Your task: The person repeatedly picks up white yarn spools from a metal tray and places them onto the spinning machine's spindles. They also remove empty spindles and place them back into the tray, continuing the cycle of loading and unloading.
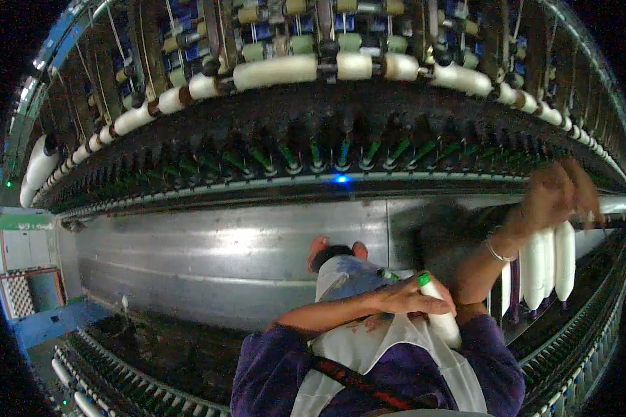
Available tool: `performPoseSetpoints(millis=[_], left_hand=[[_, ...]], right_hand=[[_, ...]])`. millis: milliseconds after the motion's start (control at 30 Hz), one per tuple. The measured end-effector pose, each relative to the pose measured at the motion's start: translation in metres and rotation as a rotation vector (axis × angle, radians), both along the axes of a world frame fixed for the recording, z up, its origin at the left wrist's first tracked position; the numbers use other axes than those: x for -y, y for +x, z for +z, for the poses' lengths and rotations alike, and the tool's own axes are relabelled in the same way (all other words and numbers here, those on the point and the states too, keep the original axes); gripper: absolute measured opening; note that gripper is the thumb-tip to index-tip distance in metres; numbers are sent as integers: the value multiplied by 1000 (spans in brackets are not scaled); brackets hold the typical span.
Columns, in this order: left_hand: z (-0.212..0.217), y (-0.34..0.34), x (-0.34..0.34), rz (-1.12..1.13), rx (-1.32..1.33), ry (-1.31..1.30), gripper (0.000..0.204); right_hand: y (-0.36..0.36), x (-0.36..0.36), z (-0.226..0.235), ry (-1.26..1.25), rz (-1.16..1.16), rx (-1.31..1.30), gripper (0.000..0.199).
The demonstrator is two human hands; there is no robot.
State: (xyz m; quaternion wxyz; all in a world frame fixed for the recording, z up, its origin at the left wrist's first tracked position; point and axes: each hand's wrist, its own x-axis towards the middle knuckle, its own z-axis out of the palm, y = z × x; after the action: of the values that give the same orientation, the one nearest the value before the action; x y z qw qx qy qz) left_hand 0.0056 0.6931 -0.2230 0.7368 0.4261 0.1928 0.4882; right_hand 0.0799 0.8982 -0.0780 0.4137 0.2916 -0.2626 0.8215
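My left hand [419, 300] lies across my front, its fingers wrapped round a white yarn bobbin [444, 321] with a green tip. The bobbin leans at a slant against my pale apron [348, 338]. Beside that hand a second green-ended tube [388, 274] pokes out; most of it is hidden. Out to the right, my right hand [562, 189] is raised and smeared by motion, so its grip does not show. Just below it hang several large white roving bobbins [551, 267]; whether the hand touches them I cannot tell.
A long spinning frame curves across the far side, with white rollers [275, 72] above a row of green-topped spindles [315, 151] and a blue light [341, 179]. Behind me runs another spindle row [139, 375]. The metallic grey floor [188, 257] lies between them. Cabinets [26, 251] stand far left.
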Motion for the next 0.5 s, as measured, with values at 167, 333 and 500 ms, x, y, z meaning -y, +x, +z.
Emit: performPoseSetpoints(millis=[167, 333, 500], left_hand=[[5, -29, 0, -80, -84, -63, 37], [22, -57, 2, -121, -88, -36, 36], [36, -78, -1, -270, -187, -15, 45]], right_hand=[[-46, 1, -64, 143, -892, 538, 25], [-83, 34, -66, 595, -1525, 984, 18], [-125, 46, -40, 971, -1730, 921, 20]])
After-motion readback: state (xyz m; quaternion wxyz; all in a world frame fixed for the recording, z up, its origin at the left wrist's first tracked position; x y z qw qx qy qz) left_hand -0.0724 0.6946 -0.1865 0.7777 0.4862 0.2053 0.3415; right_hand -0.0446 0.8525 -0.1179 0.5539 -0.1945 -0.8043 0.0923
